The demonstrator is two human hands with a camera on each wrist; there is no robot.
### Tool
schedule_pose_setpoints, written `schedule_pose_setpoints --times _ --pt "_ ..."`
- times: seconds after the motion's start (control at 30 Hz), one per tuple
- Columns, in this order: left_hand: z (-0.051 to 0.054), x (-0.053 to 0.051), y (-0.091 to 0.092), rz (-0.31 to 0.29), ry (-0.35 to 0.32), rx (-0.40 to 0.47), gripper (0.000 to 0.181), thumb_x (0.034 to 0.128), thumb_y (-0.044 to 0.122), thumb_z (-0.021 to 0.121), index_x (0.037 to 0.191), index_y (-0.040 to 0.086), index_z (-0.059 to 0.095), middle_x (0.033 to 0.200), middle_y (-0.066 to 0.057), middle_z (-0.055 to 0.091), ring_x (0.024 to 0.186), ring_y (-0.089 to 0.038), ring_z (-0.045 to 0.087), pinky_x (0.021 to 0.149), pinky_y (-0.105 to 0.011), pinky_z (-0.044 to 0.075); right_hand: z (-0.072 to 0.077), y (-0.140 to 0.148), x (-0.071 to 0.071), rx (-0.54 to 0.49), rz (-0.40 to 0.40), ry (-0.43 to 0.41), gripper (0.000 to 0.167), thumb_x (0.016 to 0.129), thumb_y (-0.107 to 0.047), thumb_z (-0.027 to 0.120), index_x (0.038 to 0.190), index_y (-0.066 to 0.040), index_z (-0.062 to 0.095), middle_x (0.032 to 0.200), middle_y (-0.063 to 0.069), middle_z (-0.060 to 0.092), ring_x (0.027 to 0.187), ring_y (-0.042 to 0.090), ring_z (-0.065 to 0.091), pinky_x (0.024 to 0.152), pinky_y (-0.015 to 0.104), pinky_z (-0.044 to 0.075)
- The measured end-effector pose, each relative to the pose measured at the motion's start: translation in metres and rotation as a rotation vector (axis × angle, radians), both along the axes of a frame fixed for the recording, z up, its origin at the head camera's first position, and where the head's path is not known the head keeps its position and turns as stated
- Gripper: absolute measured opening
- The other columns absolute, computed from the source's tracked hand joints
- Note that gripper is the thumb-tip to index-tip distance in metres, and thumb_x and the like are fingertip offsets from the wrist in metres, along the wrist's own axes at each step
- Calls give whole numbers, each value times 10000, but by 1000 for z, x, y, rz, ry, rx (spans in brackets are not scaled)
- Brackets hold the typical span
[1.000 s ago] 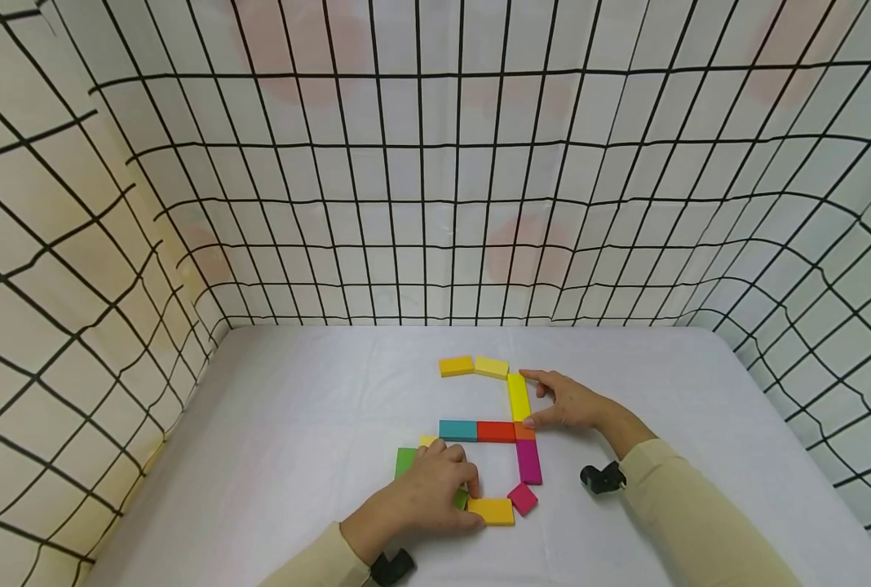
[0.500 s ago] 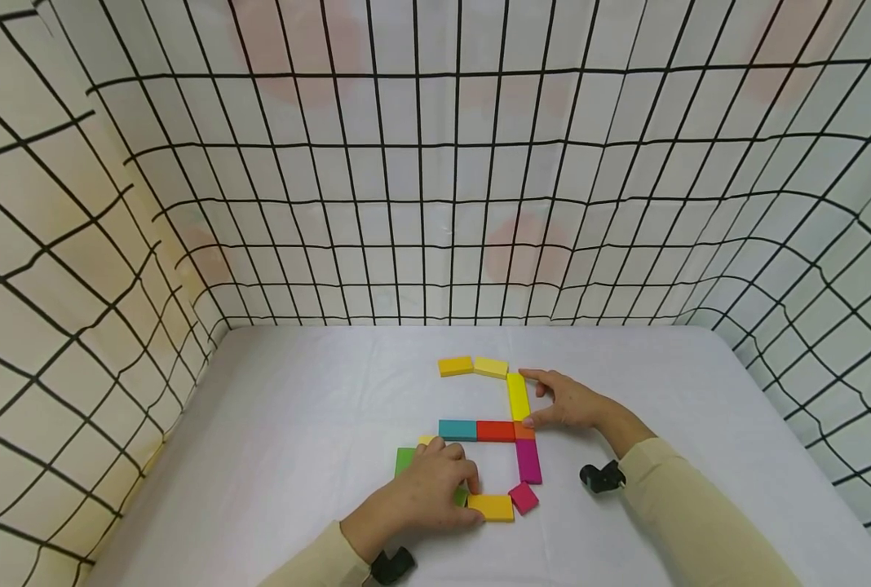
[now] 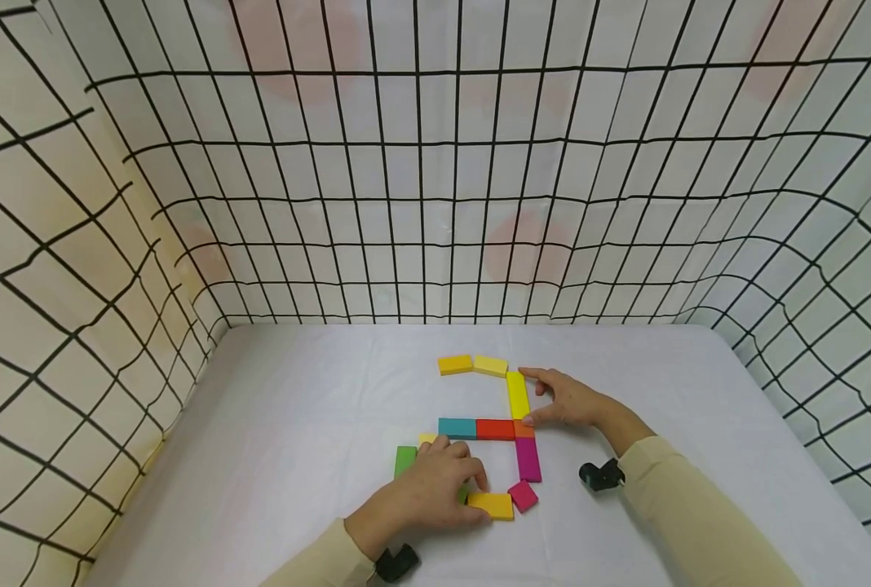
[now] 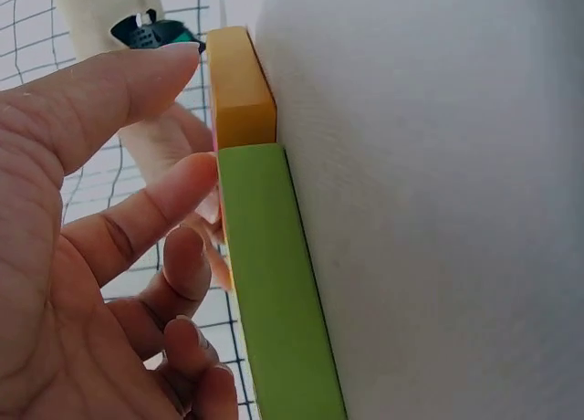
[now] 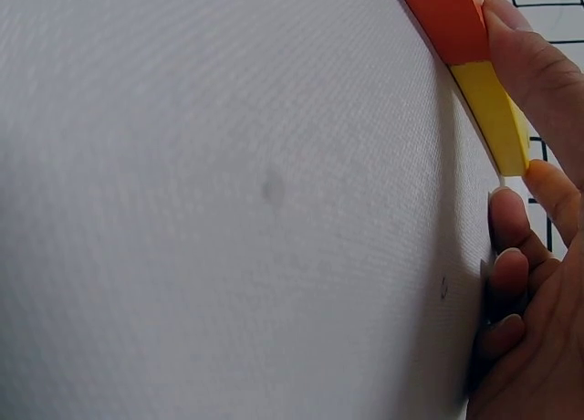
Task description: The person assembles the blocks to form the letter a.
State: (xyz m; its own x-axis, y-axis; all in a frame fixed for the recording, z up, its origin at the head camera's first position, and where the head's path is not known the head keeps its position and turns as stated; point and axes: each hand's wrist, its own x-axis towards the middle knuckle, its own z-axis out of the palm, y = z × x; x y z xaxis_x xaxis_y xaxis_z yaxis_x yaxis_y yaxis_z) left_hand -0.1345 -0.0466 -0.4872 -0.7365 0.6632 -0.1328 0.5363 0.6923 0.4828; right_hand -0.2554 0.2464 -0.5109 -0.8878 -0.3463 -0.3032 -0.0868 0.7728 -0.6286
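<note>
Coloured blocks lie flat on the white cloth in a shape like a figure. My left hand (image 3: 439, 489) is over its lower left; its thumb and index finger reach the orange-yellow block (image 3: 496, 507). In the left wrist view, the index fingertip touches the edge of a green block (image 4: 274, 274), and the thumb tip is beside the orange-yellow block (image 4: 239, 82). My right hand (image 3: 571, 401) rests at the right side. Its thumb touches the small orange block (image 3: 524, 429), and its index finger reaches the far end of the long yellow block (image 3: 518, 396). Neither hand lifts a block.
A teal block (image 3: 457, 428) and a red block (image 3: 495, 430) form the middle bar. Below stand a magenta block (image 3: 528, 460) and a tilted pink block (image 3: 523, 496). Two yellow blocks (image 3: 455, 364) lie at the top. Black wire mesh (image 3: 435, 244) surrounds the table.
My left thumb and index finger have shifted slightly right along the orange-yellow block, which has moved a little away from me. The right hand has stayed in place.
</note>
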Motion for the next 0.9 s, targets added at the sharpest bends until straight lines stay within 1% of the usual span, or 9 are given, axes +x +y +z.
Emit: schedule_pose_setpoints --times 0.13,0.23,0.33,0.43,0.53,0.63,0.7,0.77,0.9 --pt "0 -4 -7 38 -31 39 265 829 527 788 1008 345 713 974 128 571 962 -52 413 801 -270 362 1 -1 0 -3 -2 -7 1011 738 -456 896 1573 -191 389 1100 74 475 986 226 445 780 335 420" --pt "1 -8 -18 86 -37 91 267 845 485 787 1031 305 723 983 102 584 956 -63 417 807 -288 343 1 -2 1 -6 -2 -13 1010 742 -444 897 1574 -186 387 1100 79 473 990 229 445 781 331 421" --pt "3 -15 -33 129 -13 146 251 874 424 781 1049 253 726 985 70 597 949 -90 431 812 -304 337 2 -2 1 -14 -6 -17 1004 747 -426 899 1574 -179 386 1102 79 471 999 227 443 786 335 416" --pt "6 -22 -50 175 13 192 226 902 351 770 1067 205 722 1000 31 610 965 -136 465 840 -340 355 3 -2 1 -19 -6 -11 999 751 -406 900 1572 -164 386 1097 81 470 1002 226 442 784 342 412" --pt "10 -27 -67 240 15 205 209 920 294 754 1090 180 714 1030 -1 622 996 -190 508 866 -391 393 2 -2 2 -14 -8 -8 994 752 -405 899 1572 -172 388 1094 75 469 1007 224 443 788 339 411" --pt "14 -30 -80 298 -21 184 224 918 248 748 1118 160 701 1057 -33 630 1014 -232 537 866 -421 434 2 -2 3 -5 -1 -5 1000 751 -424 895 1573 -172 385 1096 73 471 1014 222 445 788 334 416" --pt "15 -31 -87 319 -62 158 250 901 232 757 1131 157 696 1067 -35 628 1018 -230 547 851 -416 460 2 -2 3 -5 -4 -6 1008 744 -434 898 1572 -171 386 1096 72 472 1016 224 447 790 335 419" --pt "15 -32 -91 313 -120 144 288 876 216 777 1143 143 696 1077 -51 630 1015 -234 559 841 -415 480 2 -2 2 -6 -7 -7 1015 737 -437 902 1571 -169 388 1096 71 472 1021 224 447 793 340 423" --pt "9 -32 -95 276 -215 101 349 828 240 832 1138 149 700 1075 -29 627 1016 -202 566 862 -415 491 0 -2 1 -10 -15 -10 1018 733 -435 905 1571 -174 390 1097 69 474 1022 224 449 797 346 423"
